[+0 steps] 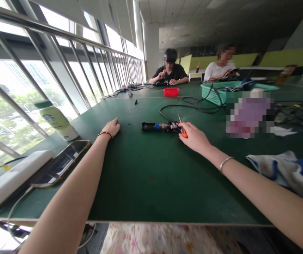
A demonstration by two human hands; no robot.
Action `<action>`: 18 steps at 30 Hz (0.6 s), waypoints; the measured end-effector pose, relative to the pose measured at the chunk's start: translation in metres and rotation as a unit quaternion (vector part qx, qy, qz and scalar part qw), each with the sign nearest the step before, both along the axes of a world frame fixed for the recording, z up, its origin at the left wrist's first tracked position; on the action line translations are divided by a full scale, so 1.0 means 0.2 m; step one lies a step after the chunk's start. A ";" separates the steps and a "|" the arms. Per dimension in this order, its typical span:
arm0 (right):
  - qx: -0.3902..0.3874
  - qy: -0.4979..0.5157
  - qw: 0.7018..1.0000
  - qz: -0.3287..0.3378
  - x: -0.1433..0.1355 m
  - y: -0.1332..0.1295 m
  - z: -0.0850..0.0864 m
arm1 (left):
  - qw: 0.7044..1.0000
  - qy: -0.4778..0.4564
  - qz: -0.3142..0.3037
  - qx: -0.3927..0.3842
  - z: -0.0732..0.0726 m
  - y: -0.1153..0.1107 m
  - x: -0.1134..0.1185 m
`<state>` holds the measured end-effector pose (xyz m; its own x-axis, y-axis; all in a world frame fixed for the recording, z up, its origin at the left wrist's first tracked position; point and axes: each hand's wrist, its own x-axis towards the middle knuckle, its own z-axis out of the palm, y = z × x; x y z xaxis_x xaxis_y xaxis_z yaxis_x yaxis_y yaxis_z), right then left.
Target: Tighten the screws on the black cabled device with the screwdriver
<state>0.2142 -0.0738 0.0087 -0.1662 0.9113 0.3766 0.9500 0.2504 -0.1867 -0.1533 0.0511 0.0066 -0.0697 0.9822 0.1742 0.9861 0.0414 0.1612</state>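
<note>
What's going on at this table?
Someone's right hand grips an orange-handled tool at one end of a black cylindrical device, which lies on the green table. The left hand is down on the table to the left of the device; whether it pinches anything is unclear. A small dark piece lies between that hand and the device. Farther back, a person in a dark top sits with one hand raised.

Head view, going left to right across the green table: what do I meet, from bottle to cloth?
Green-capped bottle, left hand, tiny dark piece, black cylindrical device, right hand, blue-and-white cloth.
</note>
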 end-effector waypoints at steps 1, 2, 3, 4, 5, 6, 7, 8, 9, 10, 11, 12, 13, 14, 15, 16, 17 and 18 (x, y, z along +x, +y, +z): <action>0.003 -0.002 1.000 0.002 0.00 0.00 0.00 | 1.000 0.000 -0.013 0.001 0.00 0.00 0.01; 0.006 -0.003 1.000 0.003 0.00 0.00 -0.01 | 1.000 0.002 -0.025 0.003 0.00 0.00 0.02; 0.009 -0.003 1.000 0.004 0.00 0.00 -0.01 | 0.999 0.005 -0.037 0.006 0.01 -0.01 0.04; 0.011 -0.004 1.000 0.006 0.01 0.00 -0.01 | 0.999 0.011 -0.047 0.008 0.01 -0.01 0.05; 0.013 -0.005 1.000 0.007 0.01 0.00 -0.01 | 0.998 0.019 -0.055 0.012 0.01 -0.02 0.07; 0.015 -0.006 1.000 0.008 0.01 0.00 -0.01 | 0.998 0.026 -0.061 0.019 0.02 -0.02 0.09; 0.016 -0.008 1.000 0.009 0.01 0.00 -0.01 | 0.997 0.031 -0.061 0.030 0.02 -0.03 0.11; 0.018 -0.010 1.000 0.009 0.01 0.00 -0.01 | 0.997 0.034 -0.057 0.043 0.02 -0.03 0.13; 0.020 -0.012 1.000 0.011 0.01 0.00 -0.01 | 0.996 0.034 -0.056 0.056 0.02 -0.02 0.15; 0.022 -0.013 1.000 0.012 0.01 0.00 -0.01 | 0.996 0.034 -0.058 0.062 0.02 -0.02 0.17; 0.024 -0.015 1.000 0.012 0.01 0.00 -0.01 | 0.995 0.033 -0.069 0.061 0.02 -0.02 0.18; 0.024 -0.017 0.999 0.012 0.01 0.00 -0.01 | 0.994 0.034 -0.085 0.051 0.01 -0.01 0.19; 0.023 -0.019 0.999 0.013 0.01 0.01 -0.01 | 0.993 0.036 -0.103 0.037 0.01 -0.01 0.20; 0.021 -0.021 0.999 0.013 0.01 0.01 -0.01 | 0.992 0.039 -0.119 0.024 0.01 -0.01 0.21; 0.019 -0.022 0.999 0.013 0.01 0.01 -0.01 | 0.991 0.043 -0.130 0.015 0.01 -0.01 0.21; 0.017 -0.023 1.000 0.013 0.01 0.01 -0.01 | 0.990 0.047 -0.133 0.013 0.01 -0.01 0.22; 0.016 -0.023 1.000 0.014 0.01 0.01 -0.02 | 0.990 0.051 -0.131 0.018 0.01 -0.02 0.23; 0.016 -0.023 1.000 0.015 0.01 0.01 -0.02 | 0.991 0.054 -0.123 0.027 0.02 -0.02 0.24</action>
